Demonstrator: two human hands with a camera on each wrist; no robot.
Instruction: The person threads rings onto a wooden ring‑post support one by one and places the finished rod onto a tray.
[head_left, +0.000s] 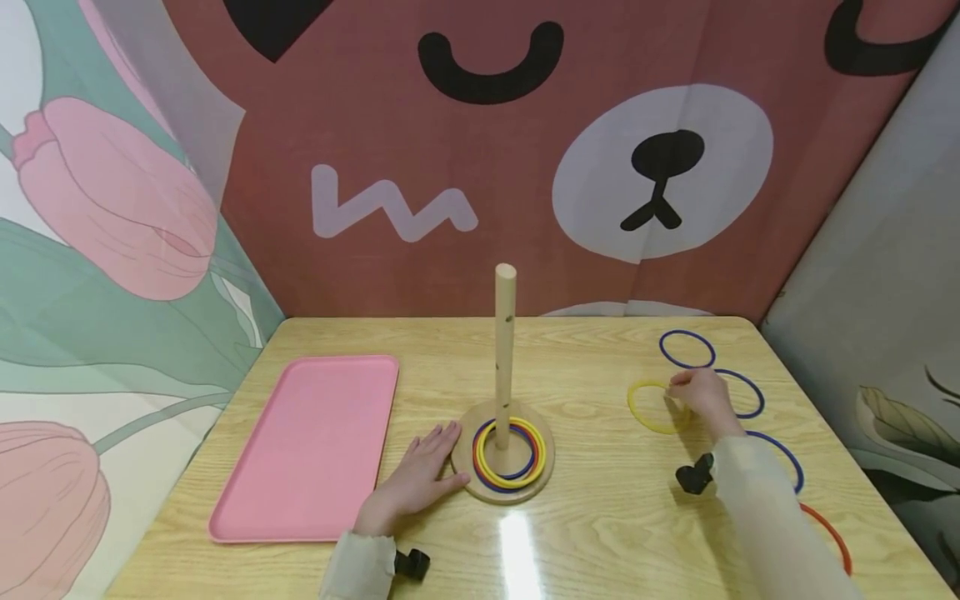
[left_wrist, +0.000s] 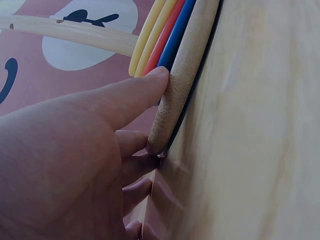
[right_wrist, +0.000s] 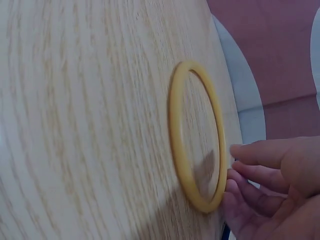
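On the right part of the table, we find the yellow ring, which seems to lie flat. It extends to the left from the right hand, whose bent fingers are at its right rim; whether they pinch it, we cannot tell. Being round, it shows us no long axis. The left hand, well apart, rests with extended fingers against the base; the post stands between both hands.

Smooth plastic rings, wooden stand, glossy wood-grain tabletop, cloth backdrop
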